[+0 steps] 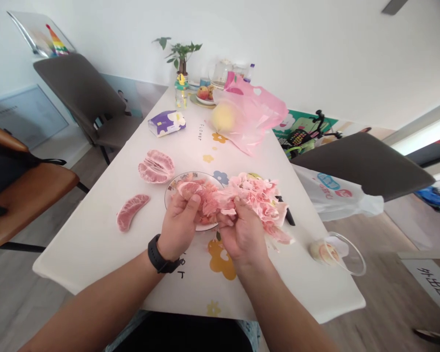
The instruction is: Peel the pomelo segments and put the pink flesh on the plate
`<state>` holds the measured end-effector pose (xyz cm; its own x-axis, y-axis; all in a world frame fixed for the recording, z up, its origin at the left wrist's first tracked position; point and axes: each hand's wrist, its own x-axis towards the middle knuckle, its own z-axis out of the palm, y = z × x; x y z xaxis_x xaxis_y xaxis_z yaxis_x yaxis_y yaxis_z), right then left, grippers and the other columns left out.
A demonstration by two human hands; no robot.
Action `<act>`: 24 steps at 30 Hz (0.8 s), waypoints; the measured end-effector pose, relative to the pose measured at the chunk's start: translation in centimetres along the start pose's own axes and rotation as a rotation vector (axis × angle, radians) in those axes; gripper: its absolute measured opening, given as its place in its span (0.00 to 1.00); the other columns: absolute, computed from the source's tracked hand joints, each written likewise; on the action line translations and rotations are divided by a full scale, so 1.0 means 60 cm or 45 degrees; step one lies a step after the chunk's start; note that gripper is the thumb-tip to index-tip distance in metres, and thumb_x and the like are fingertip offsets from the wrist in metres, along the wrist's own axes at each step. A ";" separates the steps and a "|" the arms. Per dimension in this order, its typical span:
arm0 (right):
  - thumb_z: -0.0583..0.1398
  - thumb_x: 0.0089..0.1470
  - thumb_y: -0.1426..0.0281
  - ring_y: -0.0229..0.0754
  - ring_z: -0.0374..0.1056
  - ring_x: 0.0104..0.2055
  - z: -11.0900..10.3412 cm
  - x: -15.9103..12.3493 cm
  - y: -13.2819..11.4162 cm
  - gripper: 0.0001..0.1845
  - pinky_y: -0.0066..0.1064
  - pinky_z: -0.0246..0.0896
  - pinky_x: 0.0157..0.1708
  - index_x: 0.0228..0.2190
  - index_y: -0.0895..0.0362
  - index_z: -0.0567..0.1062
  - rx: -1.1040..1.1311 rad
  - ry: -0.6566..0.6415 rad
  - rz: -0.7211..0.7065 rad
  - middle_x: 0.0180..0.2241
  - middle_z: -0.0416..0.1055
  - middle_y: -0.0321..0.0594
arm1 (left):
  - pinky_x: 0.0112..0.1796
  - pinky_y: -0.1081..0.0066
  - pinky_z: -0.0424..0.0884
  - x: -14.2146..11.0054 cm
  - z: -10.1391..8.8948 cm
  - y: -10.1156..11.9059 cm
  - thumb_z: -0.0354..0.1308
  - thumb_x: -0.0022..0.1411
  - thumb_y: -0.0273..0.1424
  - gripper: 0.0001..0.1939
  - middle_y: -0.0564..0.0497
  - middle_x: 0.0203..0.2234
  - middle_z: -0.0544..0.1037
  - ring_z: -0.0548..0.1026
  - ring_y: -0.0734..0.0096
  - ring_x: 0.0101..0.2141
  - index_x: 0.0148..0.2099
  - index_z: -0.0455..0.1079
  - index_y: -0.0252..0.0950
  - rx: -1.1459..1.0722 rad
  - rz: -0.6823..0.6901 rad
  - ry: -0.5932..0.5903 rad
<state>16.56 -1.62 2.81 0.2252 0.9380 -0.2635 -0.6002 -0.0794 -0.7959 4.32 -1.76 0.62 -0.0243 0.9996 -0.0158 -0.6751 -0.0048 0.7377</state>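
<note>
Over a patterned plate (167,191), my left hand (179,222) grips a pomelo segment (190,189) with pink flesh laid bare. My right hand (244,230) pinches pale pink membrane (225,198) at the segment's right end. Loose pink pulp lies on the plate beneath, partly hidden by my hands. Right of the plate is a heap of peeled-off membrane (258,195). To the left lie a large pomelo piece (156,166) and a single unpeeled segment (132,212).
A knife handle (290,216) pokes out beside the heap. A clear cup (333,253) stands near the right edge. Farther back are a tissue pack (166,122), a pink bag (254,115) around a yellow round fruit (223,118), and a potted plant (182,56).
</note>
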 end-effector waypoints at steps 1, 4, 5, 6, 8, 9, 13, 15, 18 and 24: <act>0.72 0.52 0.62 0.32 0.50 0.21 0.002 -0.003 0.001 0.22 0.25 0.51 0.18 0.24 0.52 0.63 -0.053 0.029 -0.054 0.22 0.55 0.27 | 0.47 0.61 0.80 0.001 0.002 0.001 0.72 0.63 0.39 0.12 0.52 0.35 0.82 0.82 0.62 0.44 0.41 0.75 0.40 -0.016 -0.017 0.017; 0.69 0.56 0.56 0.35 0.54 0.22 0.004 -0.011 0.006 0.22 0.28 0.56 0.21 0.26 0.51 0.63 -0.211 0.109 -0.196 0.22 0.57 0.27 | 0.46 0.59 0.81 0.003 0.010 0.005 0.72 0.63 0.36 0.11 0.52 0.30 0.80 0.82 0.63 0.39 0.38 0.74 0.38 -0.134 -0.132 0.017; 0.68 0.57 0.55 0.35 0.55 0.23 0.003 -0.012 0.008 0.22 0.28 0.57 0.22 0.26 0.51 0.63 -0.252 0.122 -0.221 0.22 0.57 0.28 | 0.45 0.58 0.81 0.004 0.012 0.006 0.71 0.63 0.35 0.10 0.52 0.30 0.80 0.82 0.63 0.38 0.39 0.74 0.37 -0.170 -0.165 0.012; 0.67 0.59 0.54 0.36 0.56 0.23 0.002 -0.011 0.009 0.22 0.29 0.58 0.23 0.26 0.50 0.62 -0.290 0.124 -0.243 0.23 0.57 0.28 | 0.45 0.58 0.81 0.005 0.014 0.008 0.71 0.63 0.35 0.10 0.51 0.32 0.81 0.82 0.63 0.38 0.41 0.75 0.37 -0.193 -0.187 0.013; 0.65 0.61 0.53 0.36 0.56 0.23 0.000 -0.008 0.012 0.22 0.29 0.59 0.24 0.27 0.50 0.61 -0.358 0.099 -0.283 0.23 0.57 0.27 | 0.45 0.59 0.81 0.006 0.016 0.011 0.71 0.63 0.34 0.12 0.50 0.38 0.83 0.82 0.63 0.40 0.46 0.76 0.38 -0.225 -0.205 0.023; 0.64 0.62 0.53 0.36 0.56 0.23 -0.001 -0.006 0.013 0.22 0.29 0.58 0.24 0.27 0.50 0.61 -0.390 0.071 -0.302 0.23 0.57 0.27 | 0.44 0.59 0.81 0.006 0.016 0.013 0.71 0.63 0.35 0.13 0.50 0.41 0.83 0.82 0.63 0.41 0.48 0.76 0.39 -0.245 -0.215 0.018; 0.62 0.66 0.52 0.35 0.56 0.22 0.000 -0.004 0.017 0.21 0.28 0.56 0.22 0.29 0.50 0.64 -0.502 -0.113 -0.367 0.22 0.59 0.27 | 0.39 0.63 0.80 0.008 0.012 0.018 0.73 0.61 0.35 0.20 0.49 0.42 0.82 0.81 0.63 0.40 0.52 0.74 0.40 -0.229 -0.296 -0.088; 0.63 0.66 0.53 0.35 0.56 0.22 0.003 -0.005 0.016 0.20 0.27 0.56 0.21 0.29 0.51 0.65 -0.489 -0.159 -0.357 0.22 0.59 0.27 | 0.37 0.65 0.79 0.008 0.012 0.020 0.75 0.57 0.32 0.24 0.50 0.41 0.82 0.81 0.65 0.39 0.54 0.72 0.39 -0.168 -0.308 -0.110; 0.67 0.61 0.57 0.34 0.55 0.22 0.004 0.000 0.008 0.19 0.26 0.55 0.21 0.27 0.52 0.66 -0.321 -0.102 -0.241 0.22 0.58 0.27 | 0.38 0.65 0.78 0.009 0.011 0.023 0.76 0.56 0.28 0.28 0.49 0.43 0.82 0.81 0.65 0.39 0.56 0.71 0.40 -0.159 -0.337 -0.111; 0.71 0.51 0.70 0.30 0.50 0.20 -0.020 0.038 -0.054 0.22 0.22 0.51 0.18 0.23 0.54 0.61 0.063 -0.050 -0.157 0.21 0.55 0.26 | 0.35 0.75 0.76 0.022 0.001 0.031 0.75 0.54 0.24 0.13 0.55 0.29 0.79 0.77 0.75 0.31 0.36 0.72 0.36 -0.228 -0.209 0.018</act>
<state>19.93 0.36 4.16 0.2699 0.9522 -0.1434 -0.6072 0.0527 -0.7928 3.04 -0.45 2.01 0.0872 0.9869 -0.1356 -0.7909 0.1513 0.5930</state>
